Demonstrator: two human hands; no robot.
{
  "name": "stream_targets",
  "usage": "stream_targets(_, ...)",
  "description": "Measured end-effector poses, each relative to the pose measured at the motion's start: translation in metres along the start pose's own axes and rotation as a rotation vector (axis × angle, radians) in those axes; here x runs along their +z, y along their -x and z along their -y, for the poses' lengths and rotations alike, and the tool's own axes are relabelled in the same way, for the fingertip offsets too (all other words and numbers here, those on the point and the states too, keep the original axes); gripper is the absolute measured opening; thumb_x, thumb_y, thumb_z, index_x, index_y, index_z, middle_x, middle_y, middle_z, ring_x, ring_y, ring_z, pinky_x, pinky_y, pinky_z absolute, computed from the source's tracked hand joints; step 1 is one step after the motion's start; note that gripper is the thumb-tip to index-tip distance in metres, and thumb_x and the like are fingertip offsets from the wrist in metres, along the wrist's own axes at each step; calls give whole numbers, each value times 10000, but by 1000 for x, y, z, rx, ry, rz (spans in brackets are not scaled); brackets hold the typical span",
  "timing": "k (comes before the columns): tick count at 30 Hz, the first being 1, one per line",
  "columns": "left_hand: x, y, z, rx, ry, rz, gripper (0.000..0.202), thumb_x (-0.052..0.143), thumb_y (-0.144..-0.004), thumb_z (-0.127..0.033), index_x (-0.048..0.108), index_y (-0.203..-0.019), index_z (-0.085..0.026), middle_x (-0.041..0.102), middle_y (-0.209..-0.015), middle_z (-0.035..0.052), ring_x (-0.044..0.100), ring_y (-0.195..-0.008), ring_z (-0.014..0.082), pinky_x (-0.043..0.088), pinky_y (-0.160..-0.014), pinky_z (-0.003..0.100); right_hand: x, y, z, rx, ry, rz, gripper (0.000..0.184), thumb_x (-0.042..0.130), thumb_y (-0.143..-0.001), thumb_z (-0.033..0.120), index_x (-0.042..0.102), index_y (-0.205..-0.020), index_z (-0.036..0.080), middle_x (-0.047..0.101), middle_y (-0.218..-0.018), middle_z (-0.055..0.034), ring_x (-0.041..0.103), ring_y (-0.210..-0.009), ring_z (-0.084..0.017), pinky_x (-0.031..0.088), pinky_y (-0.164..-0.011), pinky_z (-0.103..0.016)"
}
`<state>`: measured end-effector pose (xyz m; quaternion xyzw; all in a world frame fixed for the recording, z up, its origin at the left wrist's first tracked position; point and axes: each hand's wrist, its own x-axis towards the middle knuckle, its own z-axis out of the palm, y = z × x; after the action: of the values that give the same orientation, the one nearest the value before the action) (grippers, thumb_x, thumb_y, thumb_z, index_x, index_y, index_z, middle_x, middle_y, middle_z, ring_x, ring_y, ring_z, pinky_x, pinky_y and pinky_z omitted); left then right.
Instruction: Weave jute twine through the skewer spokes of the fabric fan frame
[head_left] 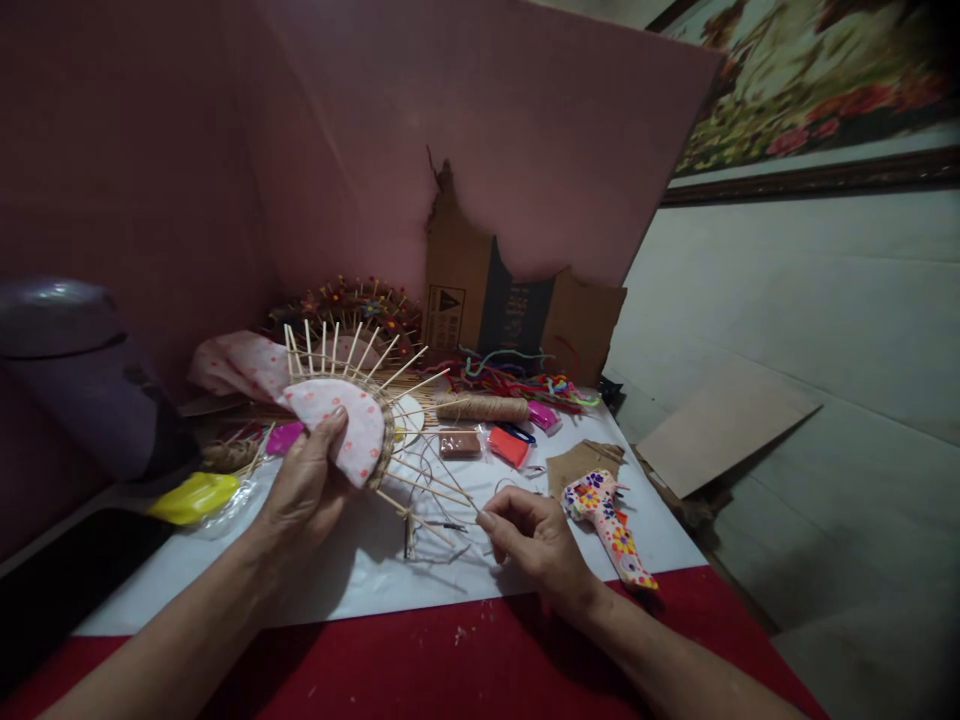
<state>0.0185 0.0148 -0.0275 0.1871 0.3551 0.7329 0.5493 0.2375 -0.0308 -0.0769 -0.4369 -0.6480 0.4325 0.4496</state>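
Note:
My left hand (304,485) grips a half-round craft piece (358,415) covered in white fabric with pink-red spots, thumb on its face. Thin wooden sticks (386,360) fan out from its curved edge, with brown twine woven between them near the base. My right hand (544,550) pinches a thin strand of twine (454,480) between thumb and finger, close to the tips of the lower sticks. Beneath the sticks, a small dark wire-like frame (410,537) shows in part. Beyond the piece lies a roll of twine (484,408).
Around the white-covered table lie brown (459,445) and orange-red clay packets (510,447), a yellow packet (195,497), a flowered fabric figure (611,525) and colourful pipe cleaners (510,370). Torn cardboard (465,270) stands behind. A purple bottle (82,380) is at left.

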Motion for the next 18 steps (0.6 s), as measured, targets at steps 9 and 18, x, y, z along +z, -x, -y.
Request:
stream_targets(9,-5,-1,5,9,-48,25,112,567,-775,-93,631,-862,-123,698,-728,35,645,-564,120,565,-512,211,3,4,7,-10,31,30,265,569,-799,365,543,-615,175,482,-479,30,409,-454,-94,309,-457,-223)
stream_targets(18,-5,4,10,39,-25,112,131,564,-790,-87,632,-879,-156,702,-792,25,654,-635,116,570,-573,210,8,6,6,-95,76,114,183,540,-820,278,588,-680,170,502,-532,29,444,-470,-86,318,-461,-210)
